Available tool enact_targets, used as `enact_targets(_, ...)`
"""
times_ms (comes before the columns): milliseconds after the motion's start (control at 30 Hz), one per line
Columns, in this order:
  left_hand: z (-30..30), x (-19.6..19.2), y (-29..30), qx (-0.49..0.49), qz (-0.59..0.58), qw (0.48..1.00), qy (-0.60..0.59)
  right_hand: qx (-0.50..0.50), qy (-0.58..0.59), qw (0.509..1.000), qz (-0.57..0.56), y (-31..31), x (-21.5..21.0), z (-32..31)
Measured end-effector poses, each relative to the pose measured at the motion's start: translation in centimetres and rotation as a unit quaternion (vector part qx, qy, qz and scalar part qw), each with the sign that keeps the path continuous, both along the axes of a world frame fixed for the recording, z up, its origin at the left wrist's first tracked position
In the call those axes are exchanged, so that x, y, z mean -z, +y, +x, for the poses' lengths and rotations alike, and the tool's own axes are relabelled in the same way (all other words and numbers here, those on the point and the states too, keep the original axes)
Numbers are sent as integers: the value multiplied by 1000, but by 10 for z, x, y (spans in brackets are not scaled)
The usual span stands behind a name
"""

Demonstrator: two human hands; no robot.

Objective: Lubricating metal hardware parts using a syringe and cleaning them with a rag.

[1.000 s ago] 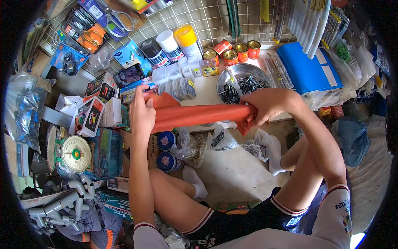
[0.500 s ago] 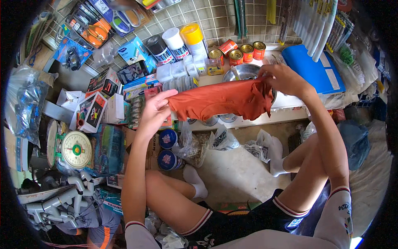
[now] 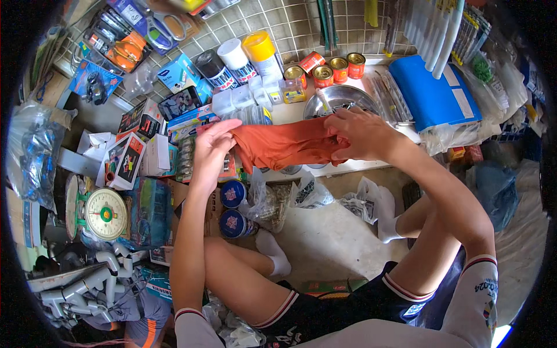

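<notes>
An orange cloth [image 3: 284, 145] is stretched between both hands in front of a low white shelf [image 3: 348, 167]. My left hand [image 3: 210, 148] pinches its left edge, fingers curled around the fabric. My right hand [image 3: 360, 133] grips the bunched right end, just in front of a shiny metal bowl [image 3: 339, 101]. The cloth hangs in loose folds and hides part of the shelf's front edge behind it.
Spray cans [image 3: 243, 61] and small red tins [image 3: 328, 69] stand at the back by a tiled wall. A blue folder [image 3: 432, 95] lies right. Boxes [image 3: 130, 159], a green scale [image 3: 104, 213] and grey pipe fittings [image 3: 87, 284] crowd the left. Plastic bags [image 3: 301, 194] lie on the floor.
The cloth went from a long rolled strip to spread open, and now is gathered narrower. Both hands have moved closer together, with the right hand bunching its end.
</notes>
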State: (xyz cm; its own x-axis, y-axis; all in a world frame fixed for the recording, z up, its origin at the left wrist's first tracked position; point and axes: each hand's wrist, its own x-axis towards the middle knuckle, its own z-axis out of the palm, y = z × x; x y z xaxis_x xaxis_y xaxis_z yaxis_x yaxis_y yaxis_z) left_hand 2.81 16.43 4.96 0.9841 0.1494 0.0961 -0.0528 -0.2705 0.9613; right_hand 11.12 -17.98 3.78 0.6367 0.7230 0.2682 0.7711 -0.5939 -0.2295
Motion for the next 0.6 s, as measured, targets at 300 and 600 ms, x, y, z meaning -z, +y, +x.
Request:
enact_targets(300, 8, 15, 7, 34, 216, 974, -65, 11, 186, 971, -150, 10, 2, 21)
enact_targets(600, 16, 31, 15, -24, 191, 981, -12, 69, 47, 995, -60, -1, 29, 55)
